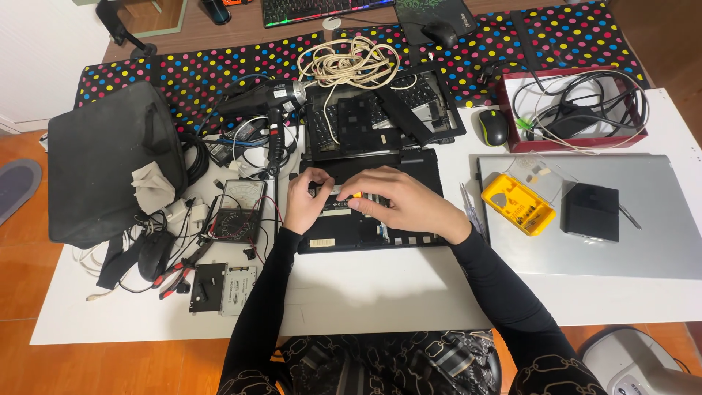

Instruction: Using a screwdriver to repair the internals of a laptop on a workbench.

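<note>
Both hands palm-down on opened black laptop base (369, 228). Left hand (306, 201) fingers curled together, tips touching the chassis. Right hand (398, 201) fingertips pinched on small orange-tipped tool (356, 195), just beside left fingertips.

My hands — left hand (307, 201), right hand (398, 202) — are resting on the opened laptop (369, 227) at the table's (380, 292) middle; a multimeter (238, 208) is lying left, a closed laptop (585, 241) right — toward the edge.

Hands (365, 199) hide laptop (409, 232) interior (tool unclear).
</note>
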